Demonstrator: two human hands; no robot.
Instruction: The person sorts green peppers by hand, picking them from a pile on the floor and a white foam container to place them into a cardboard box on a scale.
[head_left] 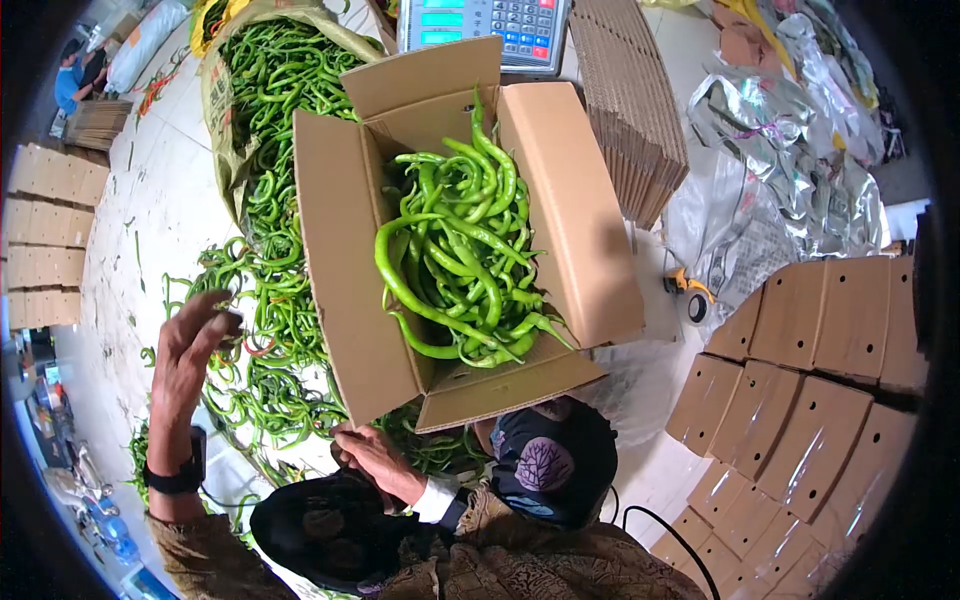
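An open cardboard box (570,200) with its flaps spread stands in the middle, holding a heap of long green peppers (450,250). My left hand (195,345), with a dark band on the wrist, is raised at the left over loose peppers (285,390). Its darkened fingertips are apart, with nothing visible between them. Below the box's lower left corner is my right hand (380,462), its fingers curled together beside the loose peppers. What they grip, if anything, is hidden.
A woven sack (225,130) spills peppers behind the box. A scale (485,30) and flattened cartons (635,100) are at the top. Tape (697,307), plastic bags (780,150) and stacked boxes (800,430) lie right. A person (70,85) is far left.
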